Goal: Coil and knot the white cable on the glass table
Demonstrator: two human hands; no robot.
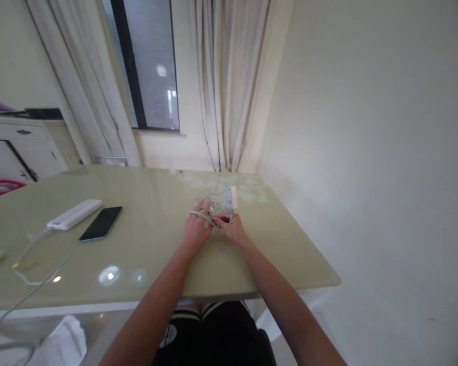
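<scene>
A thin white cable (213,201) lies in loose loops on the pale green table (152,239), ending at a small white charger block (231,197) that stands upright just beyond my hands. My left hand (197,226) rests on the table with the cable wrapped across its fingers. My right hand (229,225) is beside it, fingers pinched on a strand of the same cable.
A black phone (101,223) and a white power strip (75,214) lie at the left, its cord (30,274) trailing off the front edge. A wall runs close along the table's right side. Curtains and a window are behind; a white cabinet (19,147) stands far left.
</scene>
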